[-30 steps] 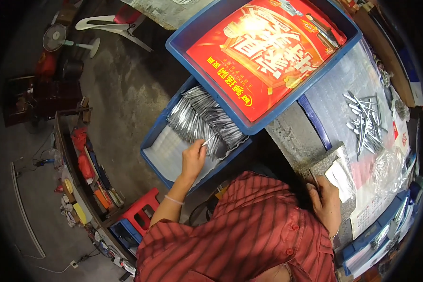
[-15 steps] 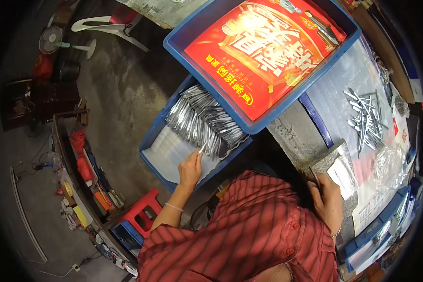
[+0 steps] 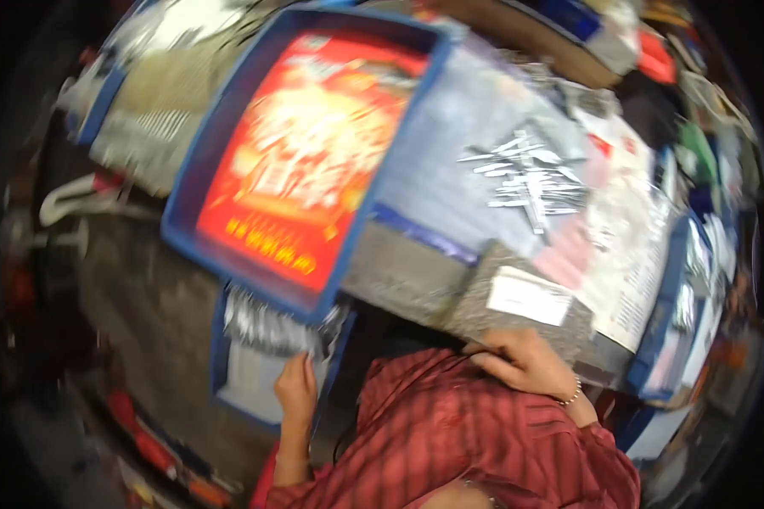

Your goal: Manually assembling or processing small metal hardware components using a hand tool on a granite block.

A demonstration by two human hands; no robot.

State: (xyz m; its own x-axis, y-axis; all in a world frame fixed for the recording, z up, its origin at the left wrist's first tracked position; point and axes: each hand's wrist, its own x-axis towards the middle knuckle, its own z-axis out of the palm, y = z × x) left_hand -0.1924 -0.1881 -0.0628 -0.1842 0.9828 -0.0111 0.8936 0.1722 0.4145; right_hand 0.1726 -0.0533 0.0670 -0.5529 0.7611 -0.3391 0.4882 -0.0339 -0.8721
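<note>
My left hand (image 3: 297,390) is closed at the near edge of a pile of slender shiny metal pieces (image 3: 272,327). Blur hides what its fingertips pinch. The pile lies in a lower blue bin (image 3: 221,356) over a pale liner (image 3: 253,377). My right hand (image 3: 526,360) is curled at the near edge of a grey stone slab (image 3: 492,263); a dark thin bit shows at its fingertips, too smeared to name. On the slab lies a white folded paper or cloth (image 3: 530,295). Beyond it, loose slender metal pieces (image 3: 530,182) lie scattered on the plastic-covered table (image 3: 458,127).
A large blue tray (image 3: 178,204) holding a red printed sheet or bag (image 3: 306,161) overhangs the lower bin. A blue box (image 3: 654,356) with packets stands at the right. Clear crumpled plastic (image 3: 611,204) lies nearby. A white chair (image 3: 76,199) is at far left.
My view has swung right, so the bins and table sit further left in it. The left hand stays by the pile, and the right hand remains beside the slab.
</note>
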